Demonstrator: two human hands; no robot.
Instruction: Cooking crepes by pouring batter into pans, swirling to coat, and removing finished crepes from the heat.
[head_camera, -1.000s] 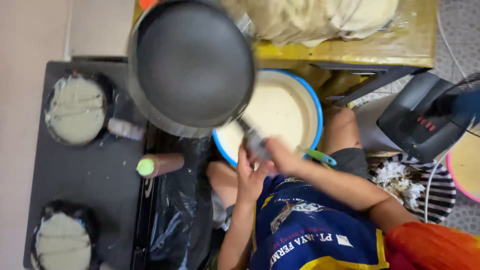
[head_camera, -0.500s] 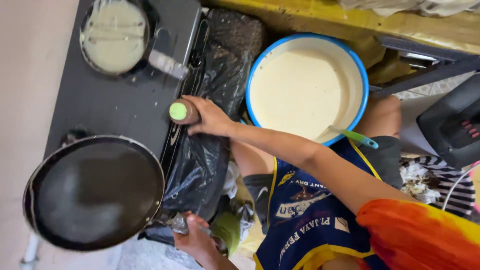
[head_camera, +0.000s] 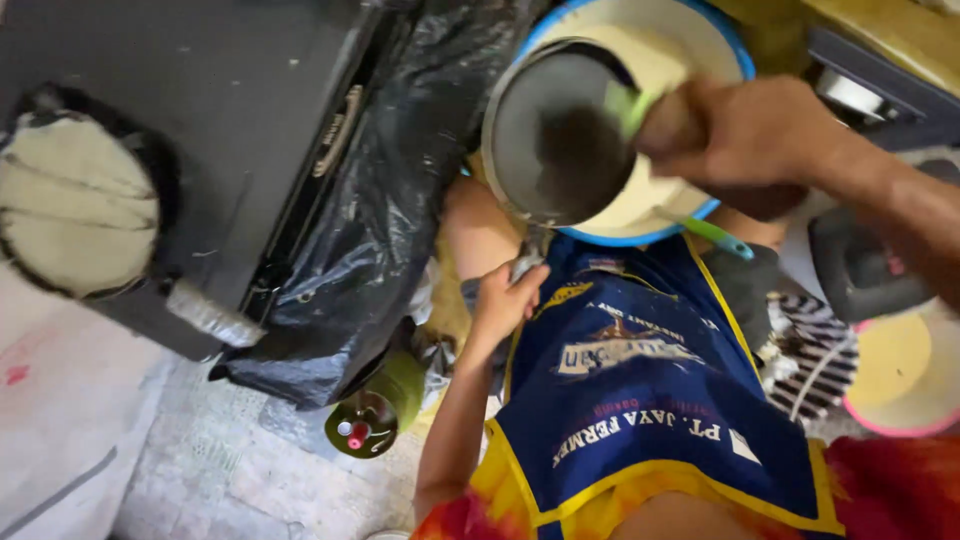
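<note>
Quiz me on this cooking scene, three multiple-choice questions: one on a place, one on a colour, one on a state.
1. Where is the frying pan?
A. On the stove
B. Over the batter basin
C. On the floor

2. What colour is the basin's rim?
A. Red
B. White
C. Blue

3. What is the left hand doing?
A. Gripping the pan's handle
B. Lying open on the apron
C. Holding a cup

Answers: B, the frying pan is tilted above the batter basin; C, the rim shows blue around the pale batter; A, the left hand is closed on the handle below the pan.
</note>
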